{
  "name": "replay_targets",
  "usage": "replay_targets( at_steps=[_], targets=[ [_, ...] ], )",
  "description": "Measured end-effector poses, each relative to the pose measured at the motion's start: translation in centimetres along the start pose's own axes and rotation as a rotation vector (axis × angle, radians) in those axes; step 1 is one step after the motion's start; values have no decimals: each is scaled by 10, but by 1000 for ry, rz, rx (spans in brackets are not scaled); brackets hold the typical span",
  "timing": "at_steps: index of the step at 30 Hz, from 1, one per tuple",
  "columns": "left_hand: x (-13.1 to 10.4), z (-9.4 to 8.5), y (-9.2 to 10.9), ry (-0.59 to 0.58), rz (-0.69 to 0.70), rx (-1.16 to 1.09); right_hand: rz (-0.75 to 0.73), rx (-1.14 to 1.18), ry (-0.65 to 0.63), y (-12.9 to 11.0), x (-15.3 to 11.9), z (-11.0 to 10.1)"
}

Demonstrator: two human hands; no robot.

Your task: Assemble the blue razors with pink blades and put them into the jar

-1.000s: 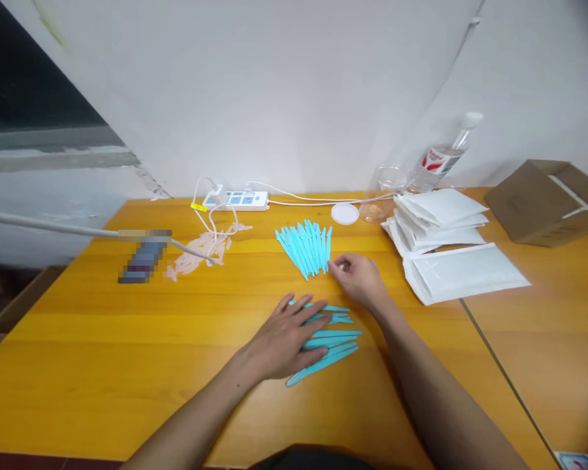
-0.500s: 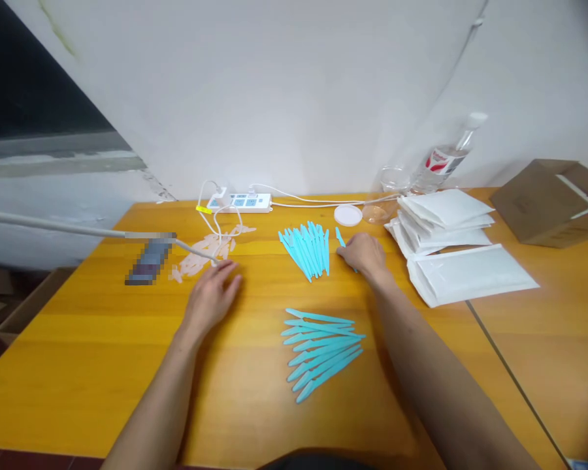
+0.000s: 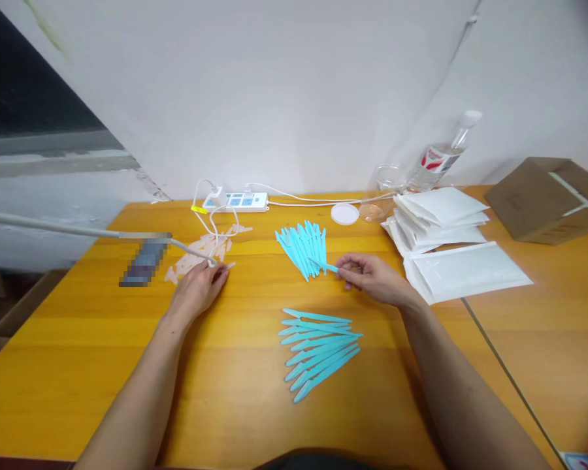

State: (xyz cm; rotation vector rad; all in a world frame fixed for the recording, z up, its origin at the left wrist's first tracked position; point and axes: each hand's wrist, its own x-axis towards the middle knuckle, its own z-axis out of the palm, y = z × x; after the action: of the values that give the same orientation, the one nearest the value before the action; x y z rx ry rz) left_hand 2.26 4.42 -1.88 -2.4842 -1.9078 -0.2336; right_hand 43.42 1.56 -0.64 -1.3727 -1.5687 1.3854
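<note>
View: head cam.
R hand (image 3: 370, 279): thumb + fingers pinched on one end of a blue stick (image 3: 330, 267); rest of fingers loosely curled.
Held stick: points L, free end over the far blue sticks (image 3: 301, 247); can't tell if touching.
L hand (image 3: 196, 290): low at near R edge of the pale pink pcs (image 3: 189, 262); fingers drawn together, a pink pc (image 3: 231, 266) apparently pinched at tips, poking out R.
Far bunch: lying close together on tbl (image 3: 102, 365), some overlapping, btwn the hands & a bit beyond.
Near blue sticks (image 3: 317, 356): flat on tbl, fanned, narrow ends converging R; nearer the body than both hands.
Pink pcs: loose scatter on tbl, white cable (image 3: 78, 226) crossing over.
L side: pixelated item (image 3: 144, 262) next to pink pcs.
Back: pwr strip (image 3: 247, 202) by wall; white lid (image 3: 345, 214) beside clear tub (image 3: 382, 196).
R side: bottle (image 3: 436, 162), white padded envs (image 3: 470, 271), cardboard box (image 3: 529, 205).
</note>
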Motion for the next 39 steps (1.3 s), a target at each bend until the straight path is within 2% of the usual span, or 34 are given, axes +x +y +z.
replay_targets(
  at_steps=[3,5,7,10,13,20,23,29,32,33,35,37,38,39],
  targets=[
    [0,1,7,21,-12,-68,-47,-9,-32,2,-7,13],
    [1,-1,21,15,-44,-213,-90,-77,-8,4,-8,21],
    [1,-3,42,-63,-69,-508,-145,-174,38,6,-9,29],
    [0,-3,77,-244,-98,-959,-281,-292,75,7,-11,39],
    [-5,1,100,-289,-128,-1103,-400,-302,61,9,-12,44],
    [-13,8,115,-328,-115,-1096,-452,-310,55,14,-11,47],
    [-14,8,123,-314,-77,-1046,-423,-316,17,11,-12,52],
    [-18,2,119,-286,175,-791,-351,-441,-68,-2,-22,62],
    [-21,0,123,-206,316,-682,-288,-507,-107,-8,-26,57],
    [-23,0,128,-182,361,-660,-242,-530,-67,-9,-26,54],
    [-26,-1,141,-166,461,-625,-124,-571,111,-10,-19,46],
    [-29,0,154,-205,569,-592,-3,-597,337,-9,-3,39],
    [-31,0,160,-227,608,-580,45,-610,415,-8,7,36],
    [-32,0,164,-247,633,-574,74,-633,441,-6,18,34]
  ],
)
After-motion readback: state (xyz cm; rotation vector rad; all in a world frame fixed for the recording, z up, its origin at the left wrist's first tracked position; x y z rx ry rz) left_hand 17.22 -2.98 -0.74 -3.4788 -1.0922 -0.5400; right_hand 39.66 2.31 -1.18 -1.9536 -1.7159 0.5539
